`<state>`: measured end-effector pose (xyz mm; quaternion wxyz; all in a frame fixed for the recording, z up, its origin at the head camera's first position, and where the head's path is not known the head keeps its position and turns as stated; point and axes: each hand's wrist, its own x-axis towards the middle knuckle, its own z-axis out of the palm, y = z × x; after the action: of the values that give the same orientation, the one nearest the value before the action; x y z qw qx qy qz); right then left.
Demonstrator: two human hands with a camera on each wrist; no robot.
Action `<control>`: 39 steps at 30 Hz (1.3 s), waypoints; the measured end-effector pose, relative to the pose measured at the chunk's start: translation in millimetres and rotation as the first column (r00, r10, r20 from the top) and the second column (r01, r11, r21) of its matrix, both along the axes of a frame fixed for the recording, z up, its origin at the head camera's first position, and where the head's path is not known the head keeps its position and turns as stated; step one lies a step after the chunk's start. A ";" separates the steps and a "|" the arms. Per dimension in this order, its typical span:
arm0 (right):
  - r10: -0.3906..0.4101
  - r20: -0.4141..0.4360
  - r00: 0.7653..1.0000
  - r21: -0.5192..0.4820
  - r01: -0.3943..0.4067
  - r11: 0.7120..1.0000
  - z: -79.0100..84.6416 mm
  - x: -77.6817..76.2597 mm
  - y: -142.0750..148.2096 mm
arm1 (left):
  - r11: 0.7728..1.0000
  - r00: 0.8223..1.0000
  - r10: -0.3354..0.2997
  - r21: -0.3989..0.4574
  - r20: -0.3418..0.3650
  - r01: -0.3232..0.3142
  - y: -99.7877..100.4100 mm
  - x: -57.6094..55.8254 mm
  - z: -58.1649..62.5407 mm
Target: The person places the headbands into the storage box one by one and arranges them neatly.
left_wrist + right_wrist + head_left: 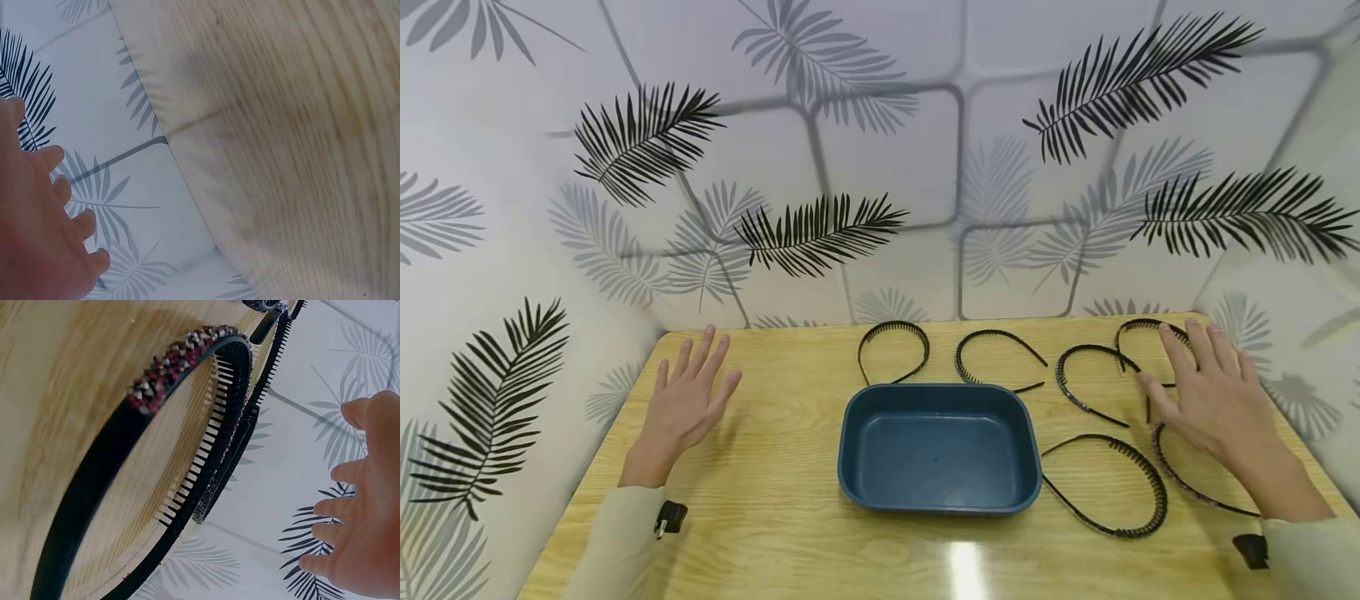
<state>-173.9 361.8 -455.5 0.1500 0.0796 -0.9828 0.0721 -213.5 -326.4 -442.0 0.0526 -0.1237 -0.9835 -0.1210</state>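
My left hand point(683, 404) is held over the left side of the wooden table with its fingers straight and spread, holding nothing. Over the right side, my right hand point(1217, 404) is spread the same way above some headbands, partly hiding them. One of these is a dark headband with beads point(1180, 482), whose red and silver stones and comb teeth show close up in the right wrist view. Left of it lies a black toothed headband point(1157, 483). A blue rectangular plastic tub point(936, 458) stands between the hands with a bare inside.
Behind the tub lie a round black headband point(892, 325) and another headband point(958, 358). Further right are a beaded headband point(1062, 379) and a toothed one point(1138, 322) near the back edge. A leaf-patterned wall covering point(895, 275) borders the table point(760, 467).
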 end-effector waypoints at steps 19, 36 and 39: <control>0.015 -0.011 1.000 -0.071 -0.016 0.997 5.1 20.2 -3.8 | 0.996 0.999 -0.048 0.082 0.003 0.047 23.8 11.3 -4.9; 0.076 -0.002 0.997 -0.274 -0.073 0.959 -5.7 65.7 -25.4 | 0.941 0.977 -0.200 0.291 0.077 0.170 65.8 47.5 -16.8; 0.074 0.004 0.997 -0.285 -0.070 0.956 -5.2 75.0 -27.0 | 0.925 0.968 -0.242 0.319 0.072 0.207 75.8 50.8 -22.6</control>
<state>-98.9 334.7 -460.7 0.1497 0.0926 -0.9598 0.2186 -162.7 -250.6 -464.6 0.0027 -0.2190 -0.9331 -0.2852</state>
